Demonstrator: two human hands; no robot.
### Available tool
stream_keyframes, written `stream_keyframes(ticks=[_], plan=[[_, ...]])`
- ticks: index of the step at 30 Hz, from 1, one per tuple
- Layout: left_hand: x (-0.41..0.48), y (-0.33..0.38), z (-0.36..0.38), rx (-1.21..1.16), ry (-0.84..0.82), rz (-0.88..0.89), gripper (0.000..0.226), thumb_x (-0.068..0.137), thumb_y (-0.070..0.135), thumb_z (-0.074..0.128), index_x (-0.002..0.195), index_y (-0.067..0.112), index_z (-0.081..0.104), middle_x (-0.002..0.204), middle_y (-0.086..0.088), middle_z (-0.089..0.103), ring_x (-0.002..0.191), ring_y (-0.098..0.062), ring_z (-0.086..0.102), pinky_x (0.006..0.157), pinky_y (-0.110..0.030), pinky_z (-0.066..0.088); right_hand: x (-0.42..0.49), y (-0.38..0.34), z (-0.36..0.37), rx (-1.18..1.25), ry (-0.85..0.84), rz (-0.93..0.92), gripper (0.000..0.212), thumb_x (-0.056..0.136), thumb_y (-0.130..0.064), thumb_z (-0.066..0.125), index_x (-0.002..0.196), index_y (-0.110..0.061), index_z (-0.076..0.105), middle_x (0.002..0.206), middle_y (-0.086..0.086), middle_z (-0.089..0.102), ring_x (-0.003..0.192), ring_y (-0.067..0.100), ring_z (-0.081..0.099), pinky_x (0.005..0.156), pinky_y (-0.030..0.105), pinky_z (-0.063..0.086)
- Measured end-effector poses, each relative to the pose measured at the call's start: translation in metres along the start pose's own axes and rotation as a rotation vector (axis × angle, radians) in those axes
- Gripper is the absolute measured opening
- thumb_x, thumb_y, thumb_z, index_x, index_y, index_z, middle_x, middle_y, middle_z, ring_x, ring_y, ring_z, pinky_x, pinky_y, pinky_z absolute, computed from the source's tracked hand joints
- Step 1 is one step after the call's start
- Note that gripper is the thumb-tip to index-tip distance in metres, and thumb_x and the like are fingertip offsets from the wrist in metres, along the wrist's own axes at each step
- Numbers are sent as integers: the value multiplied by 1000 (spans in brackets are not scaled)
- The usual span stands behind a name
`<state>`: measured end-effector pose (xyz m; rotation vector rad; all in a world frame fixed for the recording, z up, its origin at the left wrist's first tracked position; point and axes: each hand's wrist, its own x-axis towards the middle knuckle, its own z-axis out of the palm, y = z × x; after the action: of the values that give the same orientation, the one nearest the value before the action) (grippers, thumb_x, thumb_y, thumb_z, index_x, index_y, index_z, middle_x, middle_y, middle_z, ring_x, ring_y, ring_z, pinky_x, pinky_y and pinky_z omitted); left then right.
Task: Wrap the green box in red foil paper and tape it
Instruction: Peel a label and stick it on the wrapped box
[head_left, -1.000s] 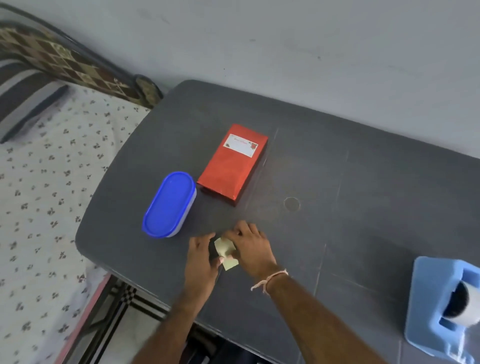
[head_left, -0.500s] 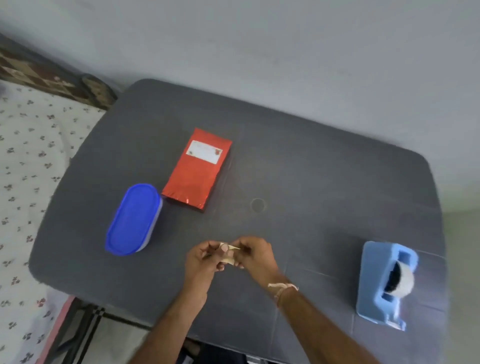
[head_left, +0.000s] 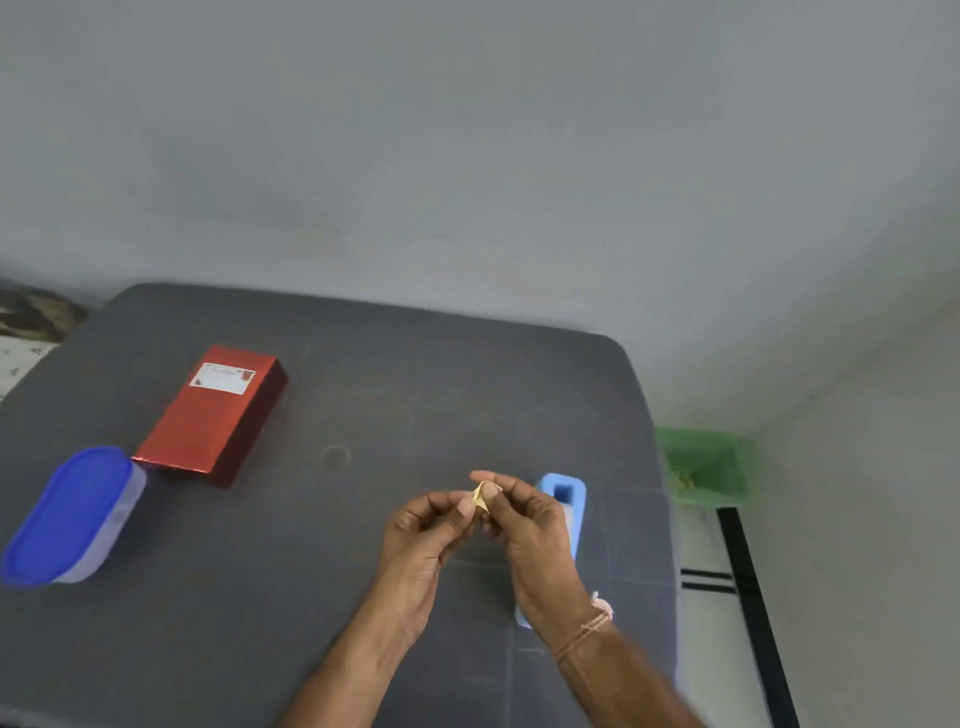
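Observation:
The box wrapped in red foil (head_left: 210, 414) lies on the dark grey table (head_left: 311, 571) at the left, with a white label near its far end. My left hand (head_left: 426, 535) and my right hand (head_left: 524, 525) are raised together above the table's right half, well to the right of the box. Between their fingertips they pinch a small crumpled scrap of yellowish paper (head_left: 482, 496). A light blue tape dispenser (head_left: 563, 499) stands just behind my right hand, mostly hidden by it.
A blue-lidded oval container (head_left: 72, 514) sits at the table's left edge, next to the box. A green bin (head_left: 706, 467) stands on the floor beyond the table's right edge. A grey wall runs behind the table.
The view has swung to the right. My hands lifted the yellowish scrap off the table and carried it rightward to in front of the tape dispenser, crumpling it smaller.

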<state>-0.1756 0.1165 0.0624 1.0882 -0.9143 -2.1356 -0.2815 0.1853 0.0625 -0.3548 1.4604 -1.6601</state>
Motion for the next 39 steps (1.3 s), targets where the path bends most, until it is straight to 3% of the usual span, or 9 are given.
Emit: stream_keyframes(ticks=[5,10,14,18,22,27,31,35,39], plan=[[-52,-57,108,60,150,-21,6,86,4,74,83,9,75,77,-10,72,68,-16,68,65,-25,56,-47,-40,-105,-62,-144,-49,24,100,-15,64,122,-13,74,116,13,75,115,25,69,99,33,53],[-80,-80,195,-66,92,-170,19,77,24,73,95,20,75,95,2,76,93,-11,68,87,-29,45,-62,-89,-177,-49,-148,-114,19,97,-10,66,112,-7,77,117,11,75,112,25,71,93,28,55],[-77,-90,235,-76,5,-151,19,93,9,63,83,13,79,90,-5,78,88,-15,71,85,-30,50,-55,-109,-216,-66,-97,-158,21,97,-25,68,109,-10,78,111,16,74,106,25,71,94,33,55],[-45,-110,260,-52,-72,-180,15,81,9,68,94,3,74,93,-15,75,87,-21,73,81,-30,58,-37,-119,-251,-77,-11,-145,23,96,-25,69,104,-5,79,109,13,77,108,27,71,97,37,55],[-16,-146,300,49,-60,-248,25,76,16,75,94,0,71,82,-16,73,71,-19,72,70,-27,62,-15,-115,-297,27,92,-74,28,99,-20,63,96,5,74,96,23,75,89,29,72,81,35,59],[48,-198,370,212,-28,-377,11,90,7,72,99,1,76,94,-19,78,77,-22,77,67,-27,62,67,-113,-371,54,364,85,38,105,-31,54,81,-3,63,72,18,66,66,27,65,60,32,57],[126,-253,427,381,-12,-473,6,94,15,72,95,10,75,91,-8,80,76,-17,72,68,-26,47,166,-93,-463,-68,499,179,42,105,-32,55,77,-2,65,60,6,56,50,14,53,47,23,48],[219,-315,467,449,124,-465,11,94,18,71,105,17,73,97,-4,78,87,-19,71,71,-30,52,259,-52,-545,-89,548,310,24,104,-8,54,94,-10,76,76,3,63,65,13,52,55,17,50],[302,-375,495,498,109,-455,23,95,22,70,118,20,67,110,0,70,102,-19,66,84,-33,53,337,-15,-619,-61,609,398,25,102,6,49,114,-2,70,91,11,69,83,19,64,75,21,58]])
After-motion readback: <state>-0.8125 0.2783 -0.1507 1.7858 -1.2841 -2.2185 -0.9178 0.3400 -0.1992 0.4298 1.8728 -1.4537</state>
